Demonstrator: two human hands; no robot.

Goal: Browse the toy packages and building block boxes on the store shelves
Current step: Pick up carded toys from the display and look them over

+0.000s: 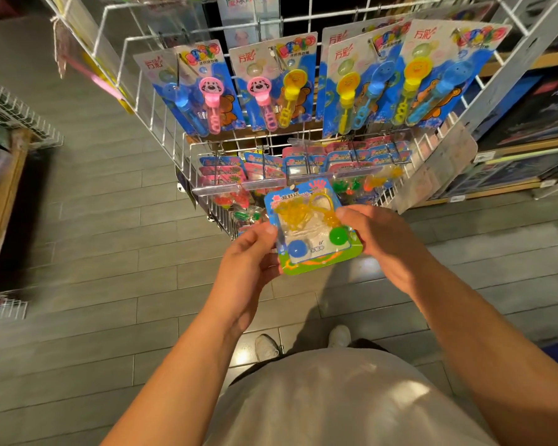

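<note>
A small blister-card toy package (pixel 313 228) with yellow sticky hands, a blue ball and a green ball is held in front of the wire rack. My left hand (pixel 248 262) pinches its left edge, thumb on the front. My right hand (pixel 384 239) grips its right edge, thumb on the front near the green ball. Bubble wand packages (pixel 264 88) hang in a row on the white wire rack (pixel 149 101) above. More of the small packages (pixel 303 162) hang on hooks just behind the held one.
Wooden shelves with dark boxed sets (pixel 535 123) stand at the right. A wire basket and wooden shelf (pixel 10 136) sit at the left. Grey plank floor (pixel 110 239) spreads below, with my shoes (pixel 268 347) near the rack's base.
</note>
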